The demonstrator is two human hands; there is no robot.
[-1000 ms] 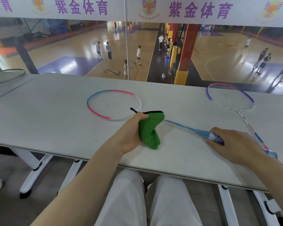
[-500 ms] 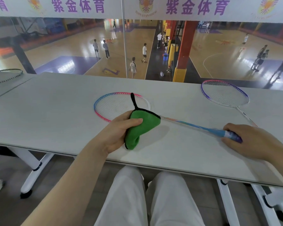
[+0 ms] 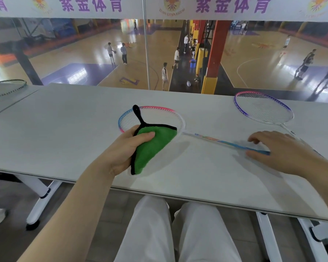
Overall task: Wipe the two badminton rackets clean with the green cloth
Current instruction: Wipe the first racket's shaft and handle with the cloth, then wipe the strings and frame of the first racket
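Head view, from a seat at a white table [image 3: 68,140]: a person's white-trousered legs [image 3: 170,233] fill the foreground beneath the table's near edge. Above them, the left hand [image 3: 125,148] grips a folded green cloth [image 3: 151,146], thumb curled over its top, and presses it against the near edge of the pink-and-blue racket [image 3: 153,118] head, close to where the shaft begins; the cloth's black loop [image 3: 137,113] lies across the strings. The right hand [image 3: 280,150] sits over the handle end of the same racket, fingers spread and blurred; whether it clamps the handle or merely rests on it cannot be told. The 2 hands are well apart, at opposite ends of the racket's blue shaft. Farther back on the right, a second racket with a purple-and-pink frame [image 3: 263,108] lies flat on the table, apart from the first. At the far left, on the neighbouring table, part of a green-framed racket [image 3: 8,87] shows. Beyond the glass, players stand on the wooden sports courts [image 3: 95,53] below.
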